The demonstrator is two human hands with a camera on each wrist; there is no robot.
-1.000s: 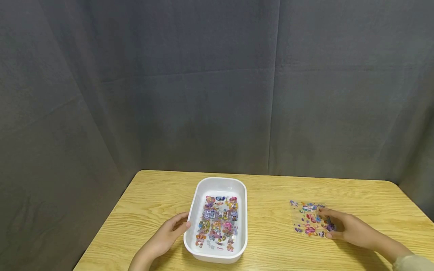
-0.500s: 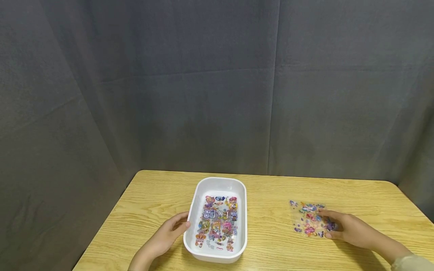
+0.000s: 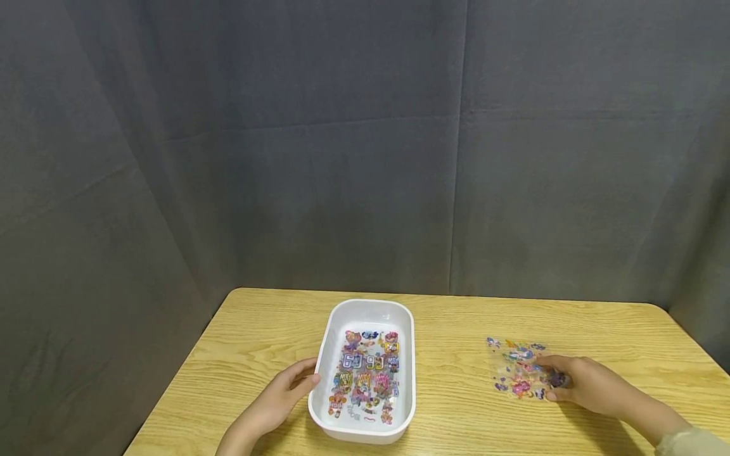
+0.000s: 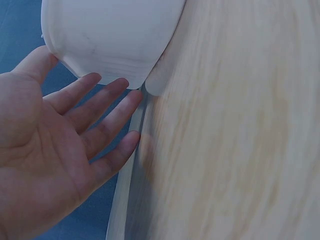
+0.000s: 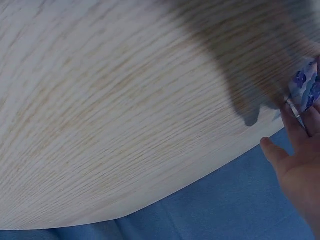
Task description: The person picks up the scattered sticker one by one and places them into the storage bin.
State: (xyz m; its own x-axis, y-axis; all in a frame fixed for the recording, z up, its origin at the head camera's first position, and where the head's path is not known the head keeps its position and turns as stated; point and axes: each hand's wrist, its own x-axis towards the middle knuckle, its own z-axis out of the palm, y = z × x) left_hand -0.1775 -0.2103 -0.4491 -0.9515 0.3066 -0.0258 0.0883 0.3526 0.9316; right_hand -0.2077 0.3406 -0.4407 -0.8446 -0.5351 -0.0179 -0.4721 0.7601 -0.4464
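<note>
A white tray (image 3: pixel 322 405) with rounded corners stands on the table. Inside it lies a clear sticker sheet (image 3: pixel 365 362) with colourful cartoon prints. My left hand (image 3: pixel 279 396) is at the tray's left side, thumb by the rim; the left wrist view shows its fingers spread and nearly straight against the tray's underside. Over to the right, another clear sticker sheet (image 3: pixel 521 386) lies on the table. The right hand (image 3: pixel 587 385) touches its right edge with fingers and thumb apart. In the right wrist view the sheet's purple end (image 5: pixel 306 82) rises by the fingertips.
The wooden table (image 3: pixel 456 405) has rounded back corners. A dark grey curtain (image 3: pixel 342 190) hangs behind and along both sides. In the right wrist view the table's edge runs close below the right hand.
Near the right hand the sheet's purple part has grown darker and more bunched, and that hand's fingers have shifted very slightly. The left hand and tray stay put.
</note>
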